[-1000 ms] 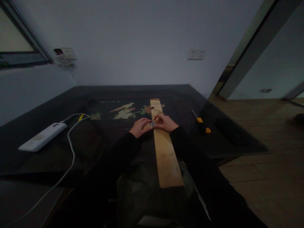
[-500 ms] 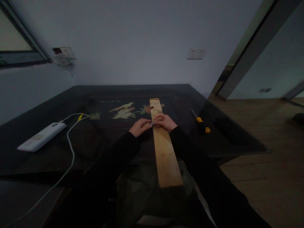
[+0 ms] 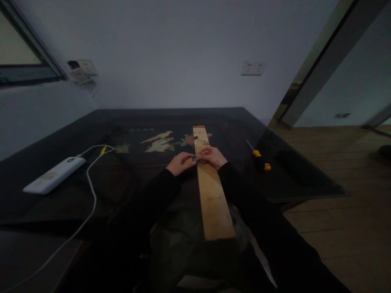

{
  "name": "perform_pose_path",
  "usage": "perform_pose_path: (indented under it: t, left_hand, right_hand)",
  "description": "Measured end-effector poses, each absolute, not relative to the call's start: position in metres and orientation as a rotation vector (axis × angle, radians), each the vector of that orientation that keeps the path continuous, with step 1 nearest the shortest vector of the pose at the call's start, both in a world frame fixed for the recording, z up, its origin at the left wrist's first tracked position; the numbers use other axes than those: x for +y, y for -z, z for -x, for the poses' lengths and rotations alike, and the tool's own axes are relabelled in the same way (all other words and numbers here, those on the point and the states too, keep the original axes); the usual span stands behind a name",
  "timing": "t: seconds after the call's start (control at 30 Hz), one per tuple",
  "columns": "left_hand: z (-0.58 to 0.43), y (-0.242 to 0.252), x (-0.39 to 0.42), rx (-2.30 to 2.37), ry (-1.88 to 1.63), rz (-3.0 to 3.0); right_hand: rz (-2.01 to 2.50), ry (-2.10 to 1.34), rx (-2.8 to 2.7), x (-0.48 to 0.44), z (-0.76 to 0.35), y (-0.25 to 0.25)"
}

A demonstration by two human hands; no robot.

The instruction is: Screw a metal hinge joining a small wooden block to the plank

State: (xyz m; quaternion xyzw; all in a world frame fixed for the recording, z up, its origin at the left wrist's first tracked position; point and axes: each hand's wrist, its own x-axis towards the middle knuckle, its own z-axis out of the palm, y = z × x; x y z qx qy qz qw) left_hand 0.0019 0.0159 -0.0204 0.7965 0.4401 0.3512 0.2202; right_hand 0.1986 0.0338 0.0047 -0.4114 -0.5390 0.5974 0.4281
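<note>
A long wooden board point(image 3: 214, 199) lies lengthwise on the dark table, its near end jutting out past the front edge. At the board's left edge is a small metal piece point(image 3: 196, 159), perhaps a hinge or bracket; its exact kind is too small to make out. My left hand point(image 3: 180, 163) pinches this piece from the left, thumb and fingers closed. Resting over the board, my right hand point(image 3: 213, 157) is closed too, its fingertips meeting the same piece from the right. Fingers partly cover the metal.
A screwdriver point(image 3: 259, 158) with a yellow and black handle lies right of the board. On the left are a white power bank point(image 3: 55, 175) and its white cable point(image 3: 92, 191), which hangs over the front edge. The table point(image 3: 128, 195) meets the wall behind.
Almost nothing differs. Both hands stay at the metal piece, which appears very slightly turned between the fingertips; the board has not moved.
</note>
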Motion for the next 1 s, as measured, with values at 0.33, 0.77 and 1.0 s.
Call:
perform_pose_path:
  t: [0.33,0.77,1.0]
  left_hand:
    - [-0.0031,0.0169,0.0142,1.228,-0.966,-2.23]
    - [0.0028,0.0148,0.0127,1.138,-1.001,-2.343]
    - [0.0045,0.0136,0.0133,1.154,-0.975,-2.449]
  right_hand:
    - [1.071,-1.448,-1.396,0.0317,-0.1959,-0.007]
    - [1.101,-1.471,-1.454,0.0285,-0.1946,-0.0097]
    - [1.082,-1.473,-1.476,0.0273,-0.1946,-0.0093]
